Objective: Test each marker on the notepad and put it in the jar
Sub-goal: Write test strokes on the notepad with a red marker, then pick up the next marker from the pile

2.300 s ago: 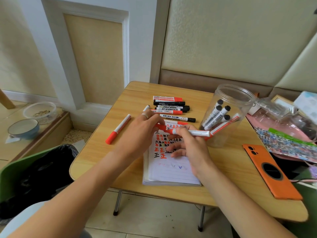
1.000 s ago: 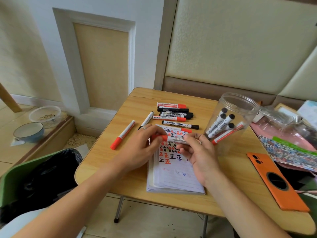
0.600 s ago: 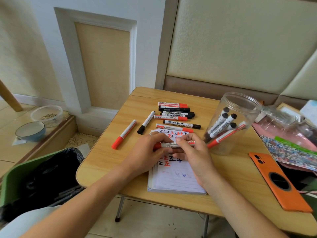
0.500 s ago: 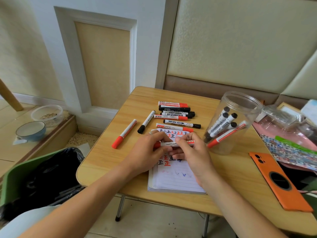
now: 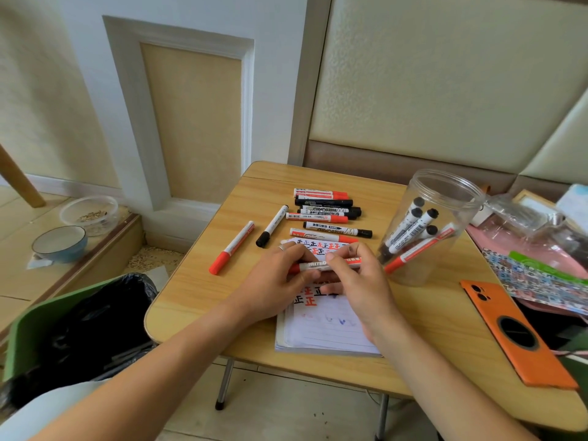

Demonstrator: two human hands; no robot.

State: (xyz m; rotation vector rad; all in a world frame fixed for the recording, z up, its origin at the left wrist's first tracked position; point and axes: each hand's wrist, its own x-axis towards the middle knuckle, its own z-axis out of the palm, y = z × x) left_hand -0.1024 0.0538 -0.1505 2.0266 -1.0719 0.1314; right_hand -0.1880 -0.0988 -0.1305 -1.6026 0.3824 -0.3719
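Head view: left hand (image 5: 273, 281) and right hand (image 5: 359, 281) both pinch a red marker (image 5: 321, 265) lying crosswise above the notepad (image 5: 321, 332), red cap leftward; rightward, the clear jar (image 5: 429, 249) holds several leaning markers.

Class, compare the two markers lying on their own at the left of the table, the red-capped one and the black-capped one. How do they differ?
The red-capped marker lies nearer the table's left edge; the black-capped marker lies closer to the notepad. The red-capped marker looks longer and its cap is bright red, while the black-capped marker's cap is black. Both have white barrels, lie slanted alike with caps toward the person, and are untouched by either hand.
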